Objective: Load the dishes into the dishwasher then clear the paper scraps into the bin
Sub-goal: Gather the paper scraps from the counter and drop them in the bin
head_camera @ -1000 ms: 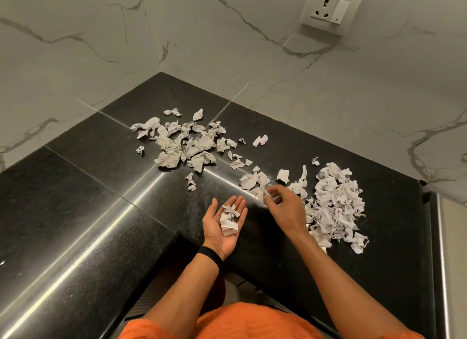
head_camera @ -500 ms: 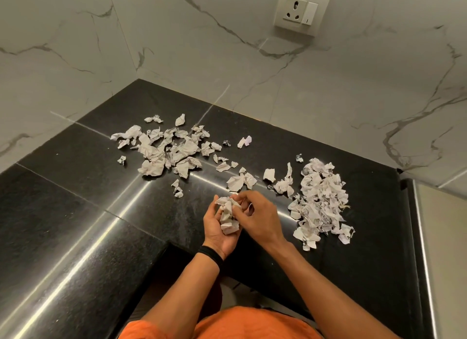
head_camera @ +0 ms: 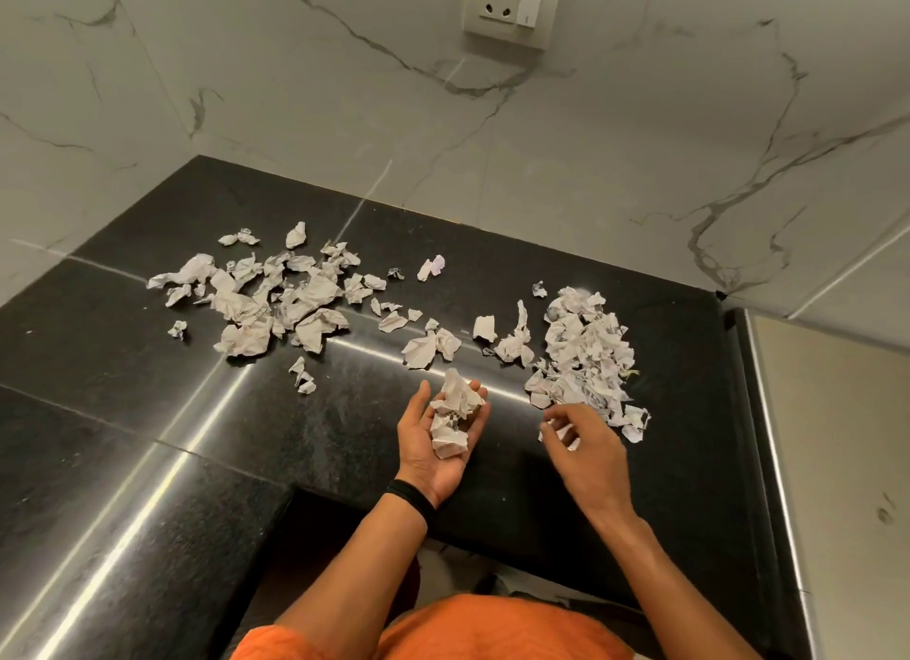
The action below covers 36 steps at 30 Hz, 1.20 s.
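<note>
Fingers (head_camera: 480,393) of left hand (head_camera: 433,450) relaxed, palm up, cradling crumpled white paper scraps (head_camera: 450,413); right hand (head_camera: 588,455) just beside, curled at heaped scrap pile (head_camera: 583,359), grip blurred, cannot tell.

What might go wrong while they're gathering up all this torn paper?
The wad of scraps sits loose on the open left hand, so pieces may slide off onto the counter or over its front edge. The right hand pinches only a scrap beside the big pile; that is slow going, and it could scatter neighbours.
</note>
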Tool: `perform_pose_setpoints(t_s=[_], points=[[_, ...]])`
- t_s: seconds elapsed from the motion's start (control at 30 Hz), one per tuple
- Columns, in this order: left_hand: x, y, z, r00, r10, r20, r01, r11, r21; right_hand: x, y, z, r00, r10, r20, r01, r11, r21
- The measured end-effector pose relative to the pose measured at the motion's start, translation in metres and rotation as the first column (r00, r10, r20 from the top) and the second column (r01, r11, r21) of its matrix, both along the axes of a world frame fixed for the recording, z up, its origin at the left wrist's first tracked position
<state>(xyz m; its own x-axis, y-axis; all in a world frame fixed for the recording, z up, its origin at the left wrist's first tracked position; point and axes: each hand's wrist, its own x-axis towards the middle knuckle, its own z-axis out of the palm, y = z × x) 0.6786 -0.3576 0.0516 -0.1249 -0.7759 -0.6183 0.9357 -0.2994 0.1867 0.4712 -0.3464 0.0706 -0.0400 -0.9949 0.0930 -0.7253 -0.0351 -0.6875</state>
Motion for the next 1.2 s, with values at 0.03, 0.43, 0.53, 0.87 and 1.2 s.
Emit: perform_pose_setpoints(t_s=[0.03,0.43,0.53,0.87,1.2], points=[[-0.003,0.0,0.0,1.0,-0.012,-0.005,0.012,1.0,0.004,-0.009,0.005,-0.002,0.999,-0.012,-0.036,0.013,1.0,0.015],[-0.034,-0.002,0.002,0.986,-0.163,0.031,0.164,0.986,-0.012,-0.017,0.029,-0.027,0.954,0.038,-0.296,-0.015,0.997,0.082],[-0.037,-0.002,0.003,0.984,-0.176,0.038,0.177,0.984,-0.023,-0.011,0.029,-0.014,0.969,-0.035,-0.245,0.057,0.995,0.084],[-0.052,-0.008,-0.003,0.974,-0.217,0.07,0.219,0.976,-0.02,0.023,0.017,0.044,0.963,-0.085,0.255,0.075,0.996,0.048],[-0.061,-0.008,-0.006,0.974,-0.227,0.026,0.228,0.973,-0.041,0.05,0.012,0.044,0.967,0.004,0.255,-0.026,0.996,0.082]])
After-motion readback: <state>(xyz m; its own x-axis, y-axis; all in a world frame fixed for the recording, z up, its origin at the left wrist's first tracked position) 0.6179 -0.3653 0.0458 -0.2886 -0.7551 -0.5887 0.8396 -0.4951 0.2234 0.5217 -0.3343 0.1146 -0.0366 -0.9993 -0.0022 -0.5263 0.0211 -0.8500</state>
